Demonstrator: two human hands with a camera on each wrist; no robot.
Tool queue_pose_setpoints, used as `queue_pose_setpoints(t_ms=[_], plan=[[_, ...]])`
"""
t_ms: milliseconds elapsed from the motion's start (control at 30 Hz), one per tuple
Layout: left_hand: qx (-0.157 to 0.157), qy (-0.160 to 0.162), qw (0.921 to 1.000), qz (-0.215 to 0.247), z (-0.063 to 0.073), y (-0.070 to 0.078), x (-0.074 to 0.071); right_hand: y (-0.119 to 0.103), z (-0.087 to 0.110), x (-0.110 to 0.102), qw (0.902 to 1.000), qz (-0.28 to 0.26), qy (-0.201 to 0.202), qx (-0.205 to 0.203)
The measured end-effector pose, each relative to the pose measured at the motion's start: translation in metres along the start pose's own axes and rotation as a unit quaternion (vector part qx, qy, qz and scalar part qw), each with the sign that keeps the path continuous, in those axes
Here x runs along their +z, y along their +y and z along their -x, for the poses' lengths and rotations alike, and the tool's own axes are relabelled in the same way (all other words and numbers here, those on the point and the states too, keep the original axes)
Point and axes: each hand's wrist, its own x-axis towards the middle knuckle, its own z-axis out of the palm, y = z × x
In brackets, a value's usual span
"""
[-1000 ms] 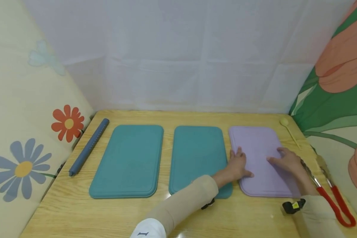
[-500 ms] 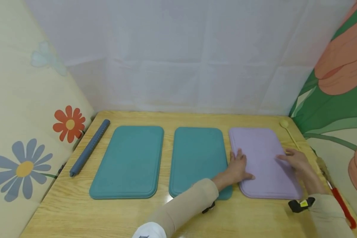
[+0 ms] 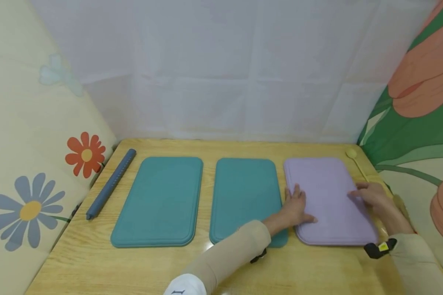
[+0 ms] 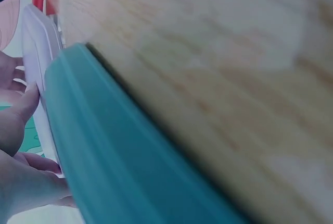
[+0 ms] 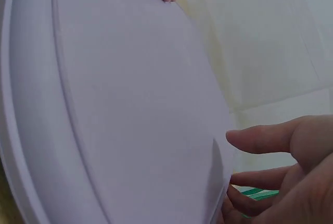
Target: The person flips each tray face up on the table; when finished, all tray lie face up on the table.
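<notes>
A flat lavender rectangular tray or lid [image 3: 325, 180] with rounded corners lies at the table's right side. At its left edge is my left hand [image 3: 294, 208], thumb on the top face and other fingers along the rim. My right hand [image 3: 378, 200] is at the right edge, thumb over the top and other fingers curled at the rim. In the right wrist view the right hand's fingers [image 5: 250, 203] go partly out of sight behind that edge. Beneath my left forearm is a teal piece [image 3: 245, 192] of the same shape; its rim fills much of the left wrist view.
A second teal piece [image 3: 162, 196] lies farther left. Near the table's left edge is a dark blue ridged rod [image 3: 110, 184]. A yellow spoon [image 3: 358, 164] lies at the back right. Tongs [image 3: 400, 203] are mostly hidden by my right arm. Fabric stands behind and beside the table.
My right hand has moved outward to the right, off the top face to the edge. The lavender piece's right edge now appears slightly farther right. My left hand has stayed put.
</notes>
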Motion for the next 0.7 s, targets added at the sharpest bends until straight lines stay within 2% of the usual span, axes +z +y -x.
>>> queue_pose_setpoints(t_ms=[167,333,500,600,700], plan=[[-0.002,0.002,0.9999,0.013,0.001,-0.002,-0.004,-0.008,-0.001,-0.012,0.9991,0.025,0.011,-0.032],[-0.006,-0.004,0.9991,0.041,0.002,-0.005,-0.004,-0.014,0.001,-0.021,0.9966,0.050,-0.016,-0.064],[-0.025,-0.018,0.9964,0.079,0.009,-0.008,-0.005,-0.019,0.005,-0.027,0.9938,0.071,-0.049,-0.070],[-0.035,-0.017,0.9953,0.088,0.014,-0.008,-0.007,-0.021,0.007,-0.028,0.9923,0.079,-0.057,-0.077],[-0.030,-0.015,0.9963,0.079,0.021,-0.007,-0.009,-0.023,0.010,-0.029,0.9908,0.088,-0.055,-0.087]])
